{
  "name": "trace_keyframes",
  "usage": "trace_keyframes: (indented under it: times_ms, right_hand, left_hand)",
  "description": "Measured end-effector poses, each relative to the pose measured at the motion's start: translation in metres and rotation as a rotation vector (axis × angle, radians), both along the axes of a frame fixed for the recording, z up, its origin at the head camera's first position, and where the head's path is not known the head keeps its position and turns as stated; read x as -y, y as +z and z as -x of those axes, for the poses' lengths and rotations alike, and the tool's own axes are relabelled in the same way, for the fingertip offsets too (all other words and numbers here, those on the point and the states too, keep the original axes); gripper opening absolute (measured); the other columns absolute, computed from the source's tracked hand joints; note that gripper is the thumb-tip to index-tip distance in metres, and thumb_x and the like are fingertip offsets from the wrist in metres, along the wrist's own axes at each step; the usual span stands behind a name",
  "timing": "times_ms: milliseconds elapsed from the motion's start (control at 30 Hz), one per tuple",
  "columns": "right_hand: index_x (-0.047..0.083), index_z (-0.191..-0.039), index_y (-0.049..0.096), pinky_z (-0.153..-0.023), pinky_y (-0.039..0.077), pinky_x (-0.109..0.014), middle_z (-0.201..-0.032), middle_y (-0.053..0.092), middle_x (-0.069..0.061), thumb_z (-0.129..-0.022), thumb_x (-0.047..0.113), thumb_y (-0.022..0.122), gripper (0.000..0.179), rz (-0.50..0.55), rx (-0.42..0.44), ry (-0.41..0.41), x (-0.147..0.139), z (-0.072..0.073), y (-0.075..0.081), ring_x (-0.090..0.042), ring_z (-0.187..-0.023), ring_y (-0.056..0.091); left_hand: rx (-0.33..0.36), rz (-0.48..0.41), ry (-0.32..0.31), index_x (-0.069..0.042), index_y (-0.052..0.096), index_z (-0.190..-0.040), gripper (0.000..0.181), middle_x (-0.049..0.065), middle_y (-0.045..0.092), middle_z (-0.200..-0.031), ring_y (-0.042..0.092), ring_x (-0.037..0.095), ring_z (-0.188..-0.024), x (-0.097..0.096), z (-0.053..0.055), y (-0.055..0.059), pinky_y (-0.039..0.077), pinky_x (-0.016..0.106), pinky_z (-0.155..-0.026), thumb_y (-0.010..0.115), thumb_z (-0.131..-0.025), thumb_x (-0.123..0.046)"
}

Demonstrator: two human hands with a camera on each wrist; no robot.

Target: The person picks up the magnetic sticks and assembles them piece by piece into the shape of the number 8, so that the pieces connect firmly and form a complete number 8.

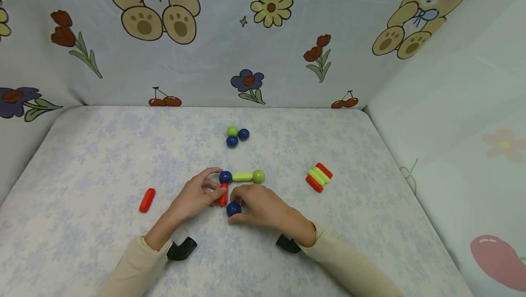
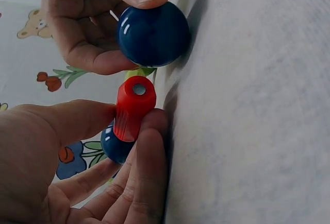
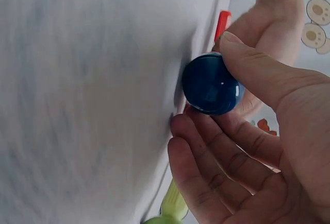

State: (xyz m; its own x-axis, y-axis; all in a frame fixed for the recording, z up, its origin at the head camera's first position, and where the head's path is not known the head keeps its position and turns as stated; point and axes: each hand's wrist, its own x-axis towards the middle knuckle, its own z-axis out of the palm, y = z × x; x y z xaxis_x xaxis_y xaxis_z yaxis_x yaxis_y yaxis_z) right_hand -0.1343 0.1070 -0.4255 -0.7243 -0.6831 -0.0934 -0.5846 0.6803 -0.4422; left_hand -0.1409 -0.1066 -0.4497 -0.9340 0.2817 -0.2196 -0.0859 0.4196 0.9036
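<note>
My left hand (image 1: 196,197) pinches a red rod (image 1: 223,196) between thumb and fingers. The rod's far end meets a blue ball (image 1: 225,177). From that ball a yellow-green rod (image 1: 242,177) runs right to a green ball (image 1: 258,176), making an L on the table. In the left wrist view, a silvery disc (image 2: 138,88) shows on the red rod's near end. With thumb and fingers, my right hand (image 1: 265,206) holds another blue ball (image 3: 212,84) close to that end. A small gap separates this ball from the rod in the left wrist view.
One red rod (image 1: 147,200) lies left of my left hand. Behind the L sit a green ball (image 1: 232,131) and two blue balls (image 1: 244,134). To the right, red (image 1: 314,184) and yellow-green rods (image 1: 318,175) lie side by side. A patterned cloth (image 1: 213,59) rises behind the table.
</note>
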Motion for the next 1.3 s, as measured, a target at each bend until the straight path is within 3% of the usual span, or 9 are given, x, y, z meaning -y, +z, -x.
trace_keyframes:
  times_ms: [500, 800, 1067, 1167, 1300]
  right_hand:
    - [0.020, -0.108, 0.063, -0.069, 0.048, -0.018, -0.097, 0.066, 0.009, -0.081, 0.052, 0.079, 0.045, -0.002, -0.079, 0.020, 0.012, -0.007, 0.004, -0.001, -0.085, 0.060]
    - [0.019, -0.105, 0.064, -0.069, 0.048, -0.020, -0.097, 0.067, 0.007, -0.086, 0.047, 0.078, 0.036, -0.050, -0.091, 0.007, 0.010, -0.008, 0.007, -0.003, -0.085, 0.060]
    - [0.018, -0.104, 0.066, -0.069, 0.050, -0.023, -0.098, 0.068, 0.004, -0.088, 0.042, 0.077, 0.031, -0.035, -0.080, -0.071, -0.011, -0.006, 0.013, -0.007, -0.083, 0.062]
    - [0.017, -0.106, 0.066, -0.071, 0.051, -0.024, -0.099, 0.069, 0.004, -0.089, 0.040, 0.077, 0.031, -0.004, -0.074, -0.097, -0.025, -0.008, 0.014, -0.008, -0.084, 0.063]
    - [0.015, -0.111, 0.067, -0.072, 0.051, -0.025, -0.102, 0.070, 0.003, -0.089, 0.036, 0.077, 0.032, 0.029, -0.106, -0.145, -0.048, -0.008, 0.017, -0.012, -0.087, 0.064]
  left_hand:
    - [-0.053, -0.010, -0.025, -0.006, 0.046, -0.145, 0.054, 0.012, 0.071, -0.104, 0.067, 0.014, -0.073, 0.000, 0.000, 0.003, 0.050, 0.029, -0.065, 0.067, -0.098, -0.023]
    - [-0.048, -0.013, -0.025, -0.007, 0.044, -0.146, 0.055, 0.013, 0.071, -0.105, 0.068, 0.014, -0.073, 0.000, 0.001, 0.004, 0.052, 0.030, -0.065, 0.067, -0.098, -0.023]
    - [-0.030, -0.010, -0.015, -0.007, 0.043, -0.147, 0.056, 0.014, 0.070, -0.106, 0.069, 0.016, -0.073, 0.003, 0.000, 0.005, 0.054, 0.032, -0.067, 0.067, -0.098, -0.023]
    - [-0.003, -0.015, -0.041, -0.008, 0.041, -0.148, 0.058, 0.015, 0.068, -0.109, 0.068, 0.016, -0.074, 0.005, -0.001, 0.003, 0.055, 0.032, -0.069, 0.067, -0.098, -0.023]
    - [0.028, -0.029, -0.125, -0.010, 0.032, -0.153, 0.066, 0.016, 0.065, -0.115, 0.068, 0.016, -0.081, 0.010, 0.001, 0.003, 0.055, 0.033, -0.074, 0.066, -0.099, -0.026]
